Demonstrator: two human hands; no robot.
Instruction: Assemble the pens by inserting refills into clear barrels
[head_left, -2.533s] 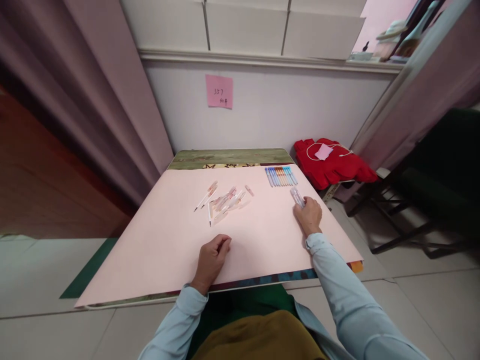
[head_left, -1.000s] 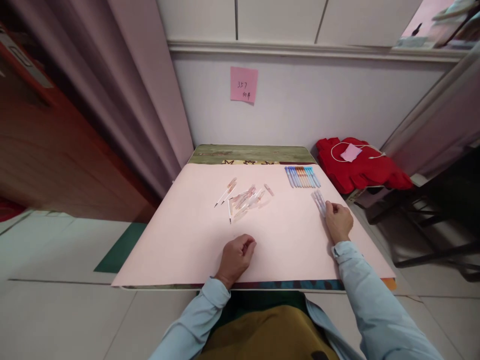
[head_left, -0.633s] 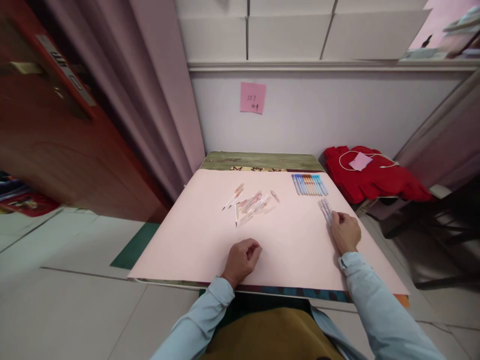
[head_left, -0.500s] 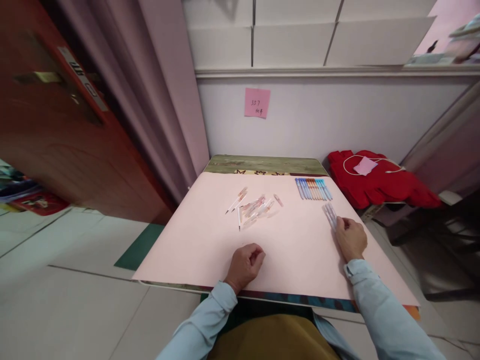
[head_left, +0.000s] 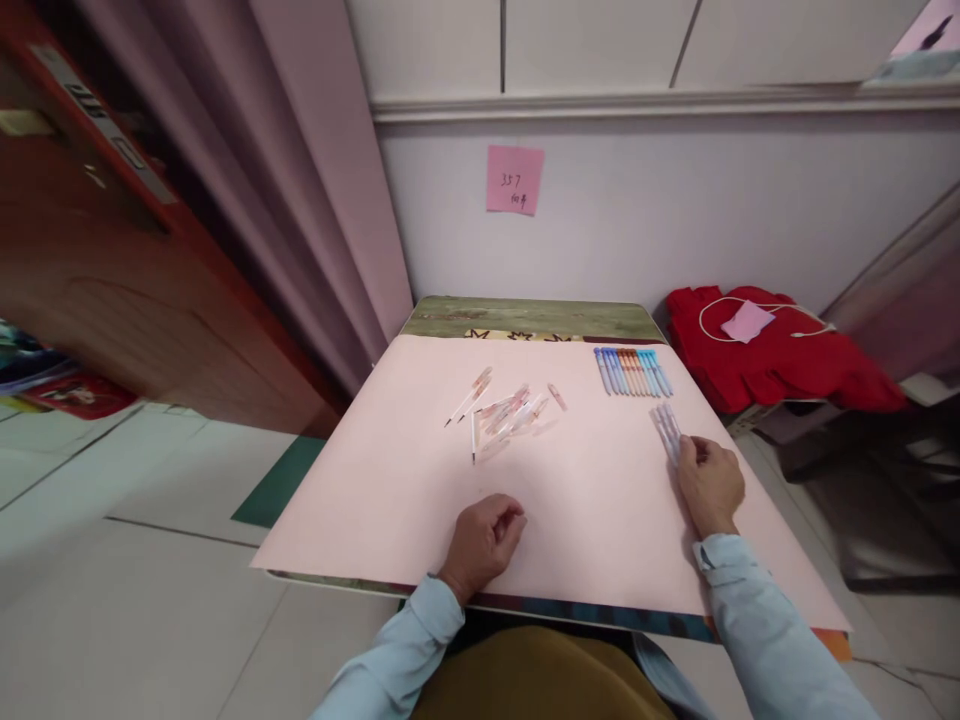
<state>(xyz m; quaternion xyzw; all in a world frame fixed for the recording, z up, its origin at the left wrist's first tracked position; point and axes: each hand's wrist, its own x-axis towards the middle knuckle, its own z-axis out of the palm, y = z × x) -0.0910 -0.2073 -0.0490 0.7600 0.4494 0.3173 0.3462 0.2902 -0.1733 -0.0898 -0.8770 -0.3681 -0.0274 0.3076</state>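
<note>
My right hand (head_left: 709, 484) is on the right side of the table, its thumb and fingers closed at the near end of several clear pen barrels (head_left: 666, 432) that lie side by side. Just beyond them is a neat row of pens (head_left: 634, 372) in blue, brown and light blue. Near the table's front edge rests my left hand (head_left: 486, 540), fingers curled in, nothing visible in it. Mid-table lies a loose pile of clear pen parts (head_left: 514, 412). To its left are thin white pen refills (head_left: 474, 437) with dark tips, some pointing toward me.
Pink paper (head_left: 360, 500) covers most of the table, with a green wood-patterned strip (head_left: 525, 316) at the far edge. Red cloth (head_left: 787, 365) with a white cable lies beyond the right edge. A pink note (head_left: 514, 180) is on the wall. A door (head_left: 150, 300) stands left.
The camera view has tilted down a little. Both hands keep about the same places, the right one still at the clear pen barrels.
</note>
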